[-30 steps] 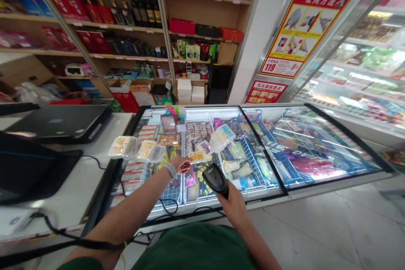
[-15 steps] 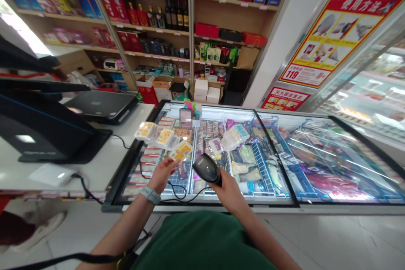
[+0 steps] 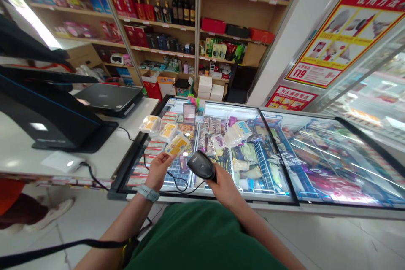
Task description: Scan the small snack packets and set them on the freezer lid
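My left hand (image 3: 159, 169) holds a small clear packet with yellow contents (image 3: 177, 145) lifted above the glass lid of a chest freezer (image 3: 221, 194). My right hand (image 3: 225, 182) grips a black barcode scanner (image 3: 201, 164), its head turned toward the packet and a short way to the right of it. A light spot shows on the packet. The scanner's black cable (image 3: 177, 185) loops across the glass. Two similar yellow packets (image 3: 159, 127) lie on the lid near the counter. A grey watch sits on my left wrist.
A white counter (image 3: 19, 160) on the left carries a black register screen (image 3: 41, 109), a closed black laptop (image 3: 109, 98) and a small white device (image 3: 60, 161). More packets (image 3: 236, 133) rest on the freezer lid. Shelves of bottles and boxes (image 3: 177, 12) stand behind. A refrigerated case (image 3: 373, 93) stands right.
My left hand has picked the yellow packet up off the freezer lid and drawn it back toward me. The scanner has swung left toward it. My view has shifted left.
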The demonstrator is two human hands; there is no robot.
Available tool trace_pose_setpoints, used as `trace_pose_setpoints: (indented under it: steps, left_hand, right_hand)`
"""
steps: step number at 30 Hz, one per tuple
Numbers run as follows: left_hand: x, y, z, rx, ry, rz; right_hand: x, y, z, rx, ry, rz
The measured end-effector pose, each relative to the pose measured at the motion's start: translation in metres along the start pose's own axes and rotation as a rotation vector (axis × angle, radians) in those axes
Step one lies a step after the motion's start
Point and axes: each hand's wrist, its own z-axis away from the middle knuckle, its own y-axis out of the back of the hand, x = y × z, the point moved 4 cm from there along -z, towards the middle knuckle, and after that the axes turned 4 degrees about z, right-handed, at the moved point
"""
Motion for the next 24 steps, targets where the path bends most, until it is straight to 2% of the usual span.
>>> trace_pose_setpoints:
  steps: [18,21,24]
  left_hand:
    - [-0.001,-0.006,0.002,0.0,0.018,-0.006]
    - [-0.005,-0.001,-0.002,0.006,0.061,0.013]
    - [-0.006,0.007,-0.008,0.059,0.157,0.109]
  right_hand:
    - [0.005,-0.007,-0.005,-0.056,-0.027,0.05]
    - [0.006,-0.009,-0.005,-0.056,-0.026,0.04]
    - [0.01,-0.012,-0.005,-0.057,-0.023,0.03]
